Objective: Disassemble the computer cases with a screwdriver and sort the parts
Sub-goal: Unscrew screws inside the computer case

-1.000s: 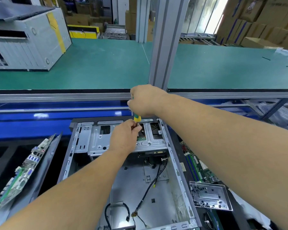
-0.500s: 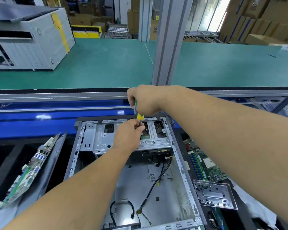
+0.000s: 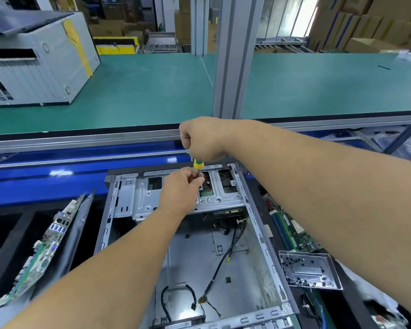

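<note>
Green-topped counter [image 3: 140, 91] spans the far half of the view, its near edge trimmed with an aluminium rail [image 3: 81, 140]. An upright aluminium post [image 3: 233, 55] rises from that near edge at centre. Beneath the rail runs a glossy blue surface [image 3: 57, 176]. Beyond the counter's far edge: stacked cardboard boxes [image 3: 365, 20] at the right corner, more cartons and a yellow-edged pallet [image 3: 115, 45] toward the left, and a roller conveyor section [image 3: 161, 42] between them.
</note>
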A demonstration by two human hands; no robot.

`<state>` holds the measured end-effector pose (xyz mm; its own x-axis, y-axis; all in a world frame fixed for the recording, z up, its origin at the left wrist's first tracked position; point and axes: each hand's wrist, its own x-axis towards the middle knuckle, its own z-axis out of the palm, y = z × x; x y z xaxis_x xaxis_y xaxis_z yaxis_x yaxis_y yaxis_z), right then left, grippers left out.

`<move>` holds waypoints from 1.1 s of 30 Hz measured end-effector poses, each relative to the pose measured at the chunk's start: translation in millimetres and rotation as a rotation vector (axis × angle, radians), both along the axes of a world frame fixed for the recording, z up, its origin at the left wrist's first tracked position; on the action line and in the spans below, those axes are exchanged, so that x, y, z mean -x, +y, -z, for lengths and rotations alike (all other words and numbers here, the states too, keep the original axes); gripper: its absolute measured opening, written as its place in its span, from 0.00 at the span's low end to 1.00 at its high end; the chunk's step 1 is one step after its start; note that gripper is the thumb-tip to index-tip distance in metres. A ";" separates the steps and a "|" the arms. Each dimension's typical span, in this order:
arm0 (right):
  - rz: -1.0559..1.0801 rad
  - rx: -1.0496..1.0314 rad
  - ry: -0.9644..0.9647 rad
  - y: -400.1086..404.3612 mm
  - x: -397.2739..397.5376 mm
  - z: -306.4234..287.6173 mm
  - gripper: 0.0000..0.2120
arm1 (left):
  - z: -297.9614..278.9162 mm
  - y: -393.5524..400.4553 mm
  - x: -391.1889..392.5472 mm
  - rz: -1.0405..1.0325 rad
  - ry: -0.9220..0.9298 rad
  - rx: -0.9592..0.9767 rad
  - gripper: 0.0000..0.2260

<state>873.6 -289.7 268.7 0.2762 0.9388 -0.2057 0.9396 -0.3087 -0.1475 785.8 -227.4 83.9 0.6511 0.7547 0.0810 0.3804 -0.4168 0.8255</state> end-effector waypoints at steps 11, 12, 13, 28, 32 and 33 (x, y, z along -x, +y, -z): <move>0.107 -0.182 -0.141 2.2 0.8 20.7 0.09 | -0.9 -1.4 0.7 0.022 -0.007 -0.006 0.06; 0.111 -0.183 -0.117 2.0 1.0 19.2 0.07 | -0.8 -1.7 0.6 0.012 0.006 -0.020 0.08; 0.113 -0.185 -0.103 1.7 1.5 17.9 0.07 | -0.5 -2.0 -0.1 -0.009 0.017 -0.040 0.08; 0.114 -0.186 -0.154 3.1 2.1 20.6 0.02 | -3.9 6.9 2.3 0.175 0.120 -0.051 0.20; 0.137 -0.216 -0.127 1.1 -0.4 16.4 0.03 | -2.3 7.1 1.2 0.161 0.129 -0.078 0.16; 0.142 -0.222 -0.123 0.4 -1.4 14.8 0.03 | -2.4 6.8 1.3 0.156 0.131 -0.080 0.15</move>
<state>874.9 -289.2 253.9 0.4186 0.9071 0.0434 0.9042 -0.4118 -0.1136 784.5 -220.6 86.2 0.7685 0.6384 0.0430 0.4083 -0.5410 0.7353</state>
